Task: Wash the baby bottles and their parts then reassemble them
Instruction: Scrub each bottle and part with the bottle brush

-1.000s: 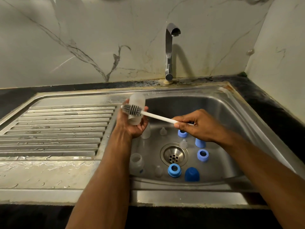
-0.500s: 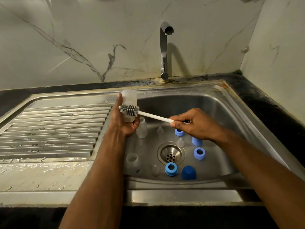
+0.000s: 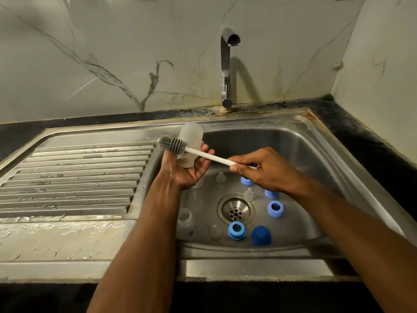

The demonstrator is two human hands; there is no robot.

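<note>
stainless sink (image 3: 320, 154) set in dark counter (image 3: 361, 141), ribbed drainboard (image 3: 72, 177) on left, wet. basin floor: drain strainer (image 3: 236, 211) in middle; blue rings at (image 3: 236, 230), (image 3: 275, 208), (image 3: 246, 180); another blue piece (image 3: 272, 194) partly hidden; dark blue cap (image 3: 261, 235) near front wall; clear nipples (image 3: 220, 177), (image 3: 249, 194), (image 3: 214, 232); clear bottle (image 3: 186, 222) upright at front left; tap (image 3: 226, 68) on back rim
</note>
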